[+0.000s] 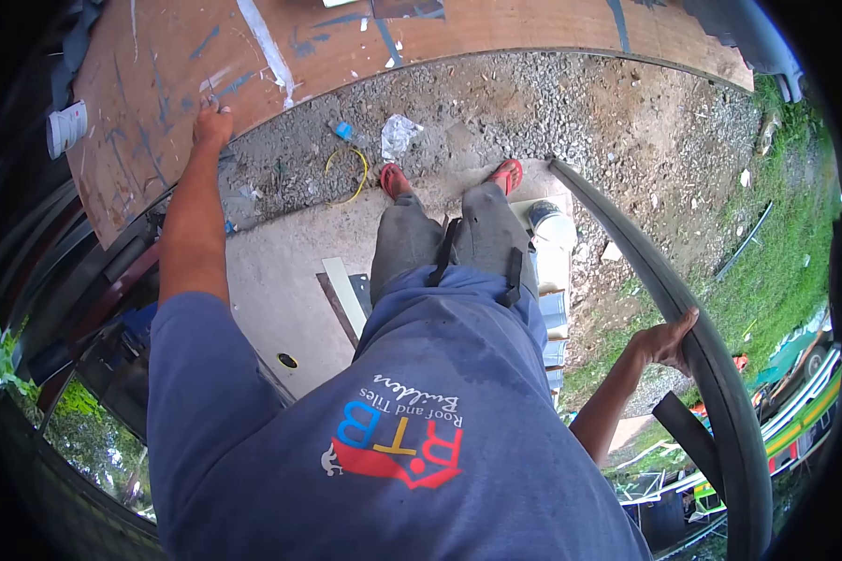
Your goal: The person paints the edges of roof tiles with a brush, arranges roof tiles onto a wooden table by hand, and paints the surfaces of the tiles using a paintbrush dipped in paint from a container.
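My left hand (212,124) reaches out to the left over a brown plywood board (458,30) streaked with grey smears. Its fingers are drawn together close to the board's surface, near its front edge; whatever may be between them is too small to make out. On the other side, my right hand (662,346) grips a dark grey post (641,252), the thumb on the near side and the other fingers partly hidden. The post looks curved in this wide view. A white tub (66,130) stands at the board's left end.
Red slippers are on my feet (505,175), on a concrete slab (281,271). A paint can (547,222) is beside my leg. A yellow cord (357,187), a clear plastic wrapper (400,136) and pale strips (344,292) lie on the ground. Gravel and grass extend right.
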Demonstrator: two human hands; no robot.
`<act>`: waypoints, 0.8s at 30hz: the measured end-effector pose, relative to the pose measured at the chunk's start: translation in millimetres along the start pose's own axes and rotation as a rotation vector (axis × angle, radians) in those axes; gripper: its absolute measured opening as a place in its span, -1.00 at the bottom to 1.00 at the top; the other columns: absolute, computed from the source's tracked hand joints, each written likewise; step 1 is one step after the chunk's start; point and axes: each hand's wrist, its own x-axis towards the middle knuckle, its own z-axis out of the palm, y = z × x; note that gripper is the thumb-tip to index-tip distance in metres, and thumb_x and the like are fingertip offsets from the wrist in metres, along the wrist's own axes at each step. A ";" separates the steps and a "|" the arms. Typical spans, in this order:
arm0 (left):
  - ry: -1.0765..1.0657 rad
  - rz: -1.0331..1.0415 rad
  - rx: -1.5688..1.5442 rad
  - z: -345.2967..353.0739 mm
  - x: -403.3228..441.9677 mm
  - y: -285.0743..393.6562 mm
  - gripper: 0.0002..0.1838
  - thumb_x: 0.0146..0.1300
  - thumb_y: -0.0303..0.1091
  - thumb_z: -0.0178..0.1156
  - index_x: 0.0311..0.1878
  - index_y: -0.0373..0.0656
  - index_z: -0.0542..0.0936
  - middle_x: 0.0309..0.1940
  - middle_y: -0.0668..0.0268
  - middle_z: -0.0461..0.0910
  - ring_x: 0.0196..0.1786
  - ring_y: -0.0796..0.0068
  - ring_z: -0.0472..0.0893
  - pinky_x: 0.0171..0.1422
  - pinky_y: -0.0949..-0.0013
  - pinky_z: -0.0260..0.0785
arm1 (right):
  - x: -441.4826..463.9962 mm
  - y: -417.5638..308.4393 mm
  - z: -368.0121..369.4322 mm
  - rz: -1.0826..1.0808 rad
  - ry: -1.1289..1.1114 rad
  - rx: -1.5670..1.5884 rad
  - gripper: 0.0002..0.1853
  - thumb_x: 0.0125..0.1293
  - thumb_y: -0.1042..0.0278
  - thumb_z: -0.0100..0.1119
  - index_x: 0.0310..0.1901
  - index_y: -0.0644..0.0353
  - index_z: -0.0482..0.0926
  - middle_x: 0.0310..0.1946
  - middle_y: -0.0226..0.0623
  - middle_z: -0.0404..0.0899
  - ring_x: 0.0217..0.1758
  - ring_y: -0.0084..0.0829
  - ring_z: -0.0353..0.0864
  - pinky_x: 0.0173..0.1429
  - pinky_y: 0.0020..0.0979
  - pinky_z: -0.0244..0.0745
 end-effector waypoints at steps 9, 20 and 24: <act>-0.048 0.001 -0.071 -5.2 -1.0 -4.5 -0.33 0.43 -0.03 0.14 0.56 -0.01 0.35 0.66 0.25 0.09 0.54 0.10 0.37 0.60 0.20 0.24 | -9.6 -17.8 4.7 -0.076 0.055 0.098 0.05 0.07 0.63 0.59 0.38 0.06 -0.08 0.27 0.05 0.39 0.17 -0.24 0.56 0.26 -0.16 0.73; -0.050 -0.011 -0.132 -11.6 -8.1 -1.3 -0.31 0.44 -0.07 0.15 0.59 0.02 0.29 0.66 0.26 0.07 0.51 0.04 0.39 0.57 0.15 0.29 | -11.8 -15.7 14.5 -0.016 0.274 -0.018 0.05 0.04 0.43 0.68 0.39 0.20 0.00 0.28 0.12 0.37 0.23 -0.10 0.52 0.43 -0.04 0.57; -0.058 0.017 -0.174 -12.4 -11.3 -1.6 -0.31 0.44 -0.11 0.17 0.59 -0.02 0.27 0.65 0.17 0.08 0.47 -0.06 0.42 0.53 0.09 0.32 | -34.4 -73.6 30.4 0.380 0.283 -0.097 0.08 0.12 0.34 0.62 0.43 0.30 -0.10 0.31 0.24 0.35 0.25 0.02 0.52 0.46 -0.05 0.51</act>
